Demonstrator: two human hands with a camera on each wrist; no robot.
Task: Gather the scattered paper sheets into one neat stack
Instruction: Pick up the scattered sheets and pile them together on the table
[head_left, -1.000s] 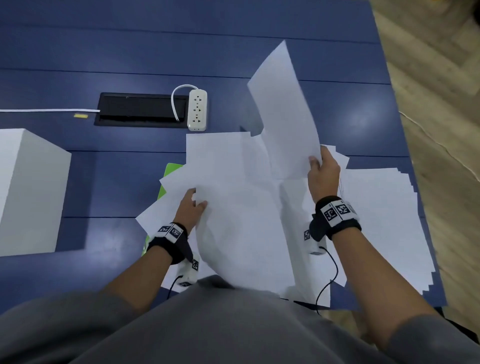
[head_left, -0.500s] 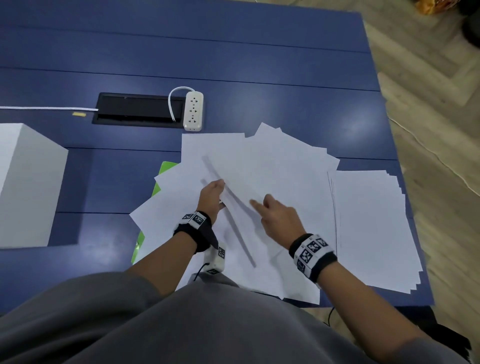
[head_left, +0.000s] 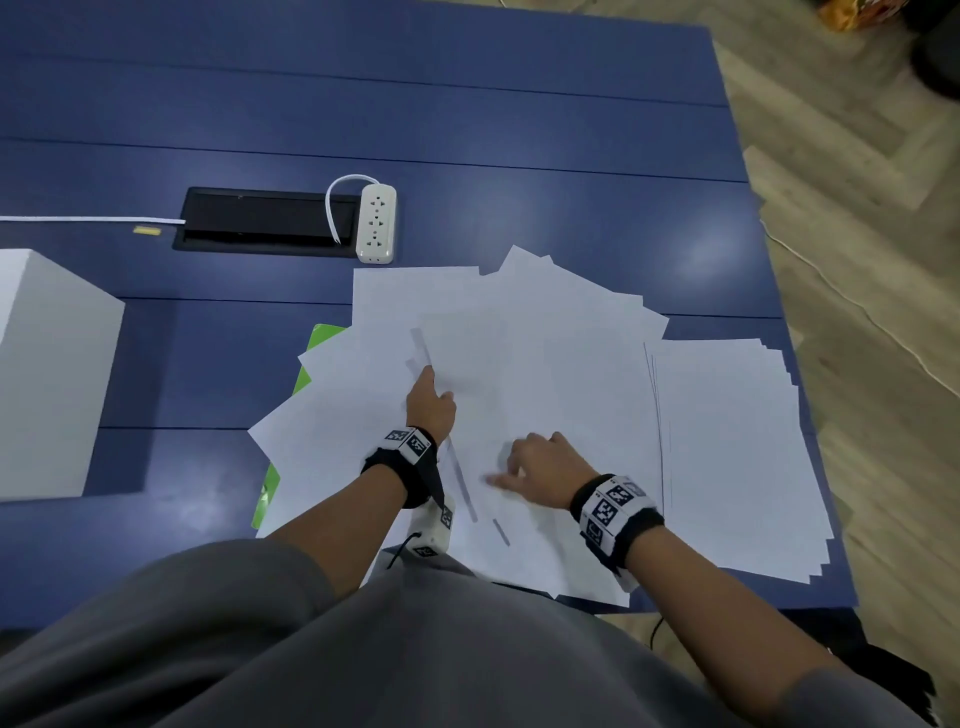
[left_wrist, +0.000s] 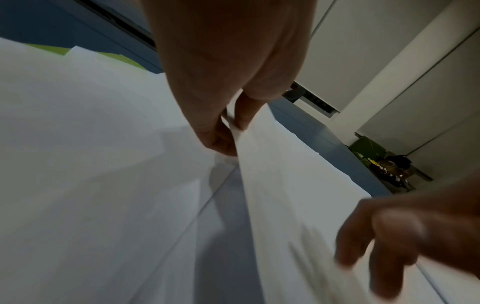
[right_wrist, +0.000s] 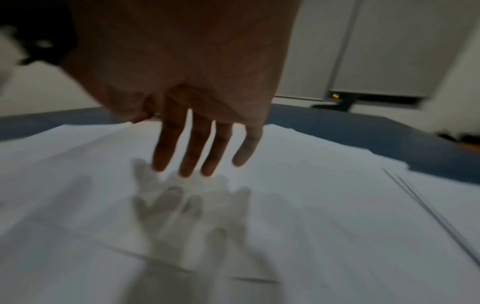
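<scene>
Loose white paper sheets (head_left: 519, 364) lie fanned over one another on the blue table (head_left: 467, 130). A rougher pile of sheets (head_left: 727, 457) lies to their right. My left hand (head_left: 428, 400) is at the left edge of the top sheet. In the left wrist view its thumb and a finger (left_wrist: 228, 131) pinch that raised sheet edge (left_wrist: 259, 164). My right hand (head_left: 530, 462) is over the near middle of the fan. Its fingers (right_wrist: 189, 152) are straight and spread just above the paper (right_wrist: 311, 205), holding nothing.
A green folder (head_left: 322, 338) pokes out under the sheets on the left. A white power strip (head_left: 376, 223) and a black cable hatch (head_left: 265, 221) sit behind the paper. A white box (head_left: 47, 374) stands at the left. The table's right edge (head_left: 810, 415) runs beside the pile.
The sheet my right hand held up a second ago now lies flat on the fan. That hand has let go and drawn back toward me. My left hand has slid farther along the sheet edge.
</scene>
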